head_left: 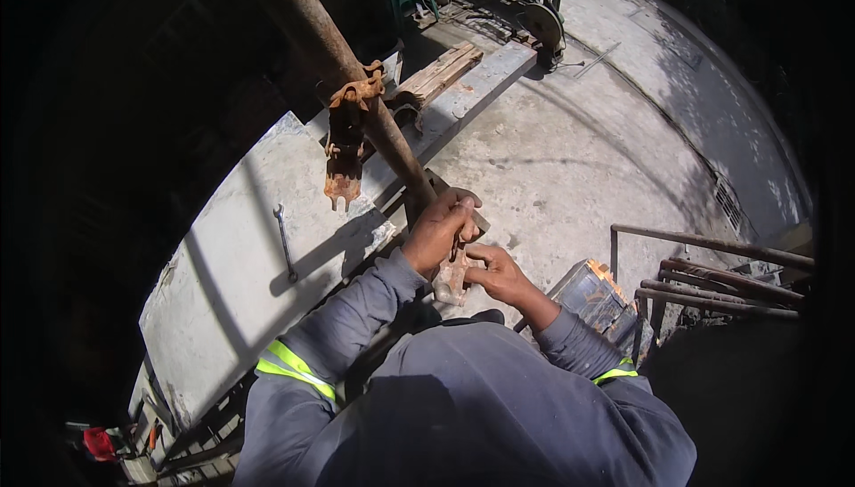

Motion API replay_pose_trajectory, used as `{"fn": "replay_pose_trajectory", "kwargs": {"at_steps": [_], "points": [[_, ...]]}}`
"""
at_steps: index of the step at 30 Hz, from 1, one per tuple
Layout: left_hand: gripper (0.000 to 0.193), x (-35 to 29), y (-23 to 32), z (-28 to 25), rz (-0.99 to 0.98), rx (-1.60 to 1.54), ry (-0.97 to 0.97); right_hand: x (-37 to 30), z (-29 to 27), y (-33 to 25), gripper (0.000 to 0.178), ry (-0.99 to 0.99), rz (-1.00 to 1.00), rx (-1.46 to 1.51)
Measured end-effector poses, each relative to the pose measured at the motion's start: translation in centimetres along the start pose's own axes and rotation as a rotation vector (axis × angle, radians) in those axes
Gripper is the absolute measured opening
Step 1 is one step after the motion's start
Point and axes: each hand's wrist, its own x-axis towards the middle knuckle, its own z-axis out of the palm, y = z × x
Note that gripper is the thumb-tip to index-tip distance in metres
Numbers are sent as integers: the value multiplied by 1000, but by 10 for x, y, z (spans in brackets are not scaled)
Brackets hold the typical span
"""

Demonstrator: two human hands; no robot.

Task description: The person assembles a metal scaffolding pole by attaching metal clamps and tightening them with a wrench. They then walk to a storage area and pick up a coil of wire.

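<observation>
wrench [285, 242] on slab [232, 282] | clamp [346, 144] on pipe [338, 60] behind

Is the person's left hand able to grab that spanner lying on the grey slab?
Probably yes. The spanner lies bare on the grey slab, with nothing on it and open space between it and the left hand. But that hand is busy on a rusty clamp at the pipe, with the right hand.

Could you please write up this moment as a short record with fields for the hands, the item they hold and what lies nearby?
Left hand: gripping the top of a rusty clamp at the foot of a rusty pipe
Right hand: fingers on the clamp's side
Second clamp: fixed higher on the pipe, hanging open
Spanner: flat on the concrete slab, apart from both hands
Right side: loose rusty bars
</observation>
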Motion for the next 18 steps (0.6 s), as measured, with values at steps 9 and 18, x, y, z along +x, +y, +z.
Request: {"fn": "replay_pose_trajectory", "kwargs": {"at_steps": [9,18], "points": [[23,-57,118,28,368,1511,-431,-36,-18,20,33,330,348,321],[20,-102,194,65,475,1471,-975,29,70,19,24,127,532,231]]}}
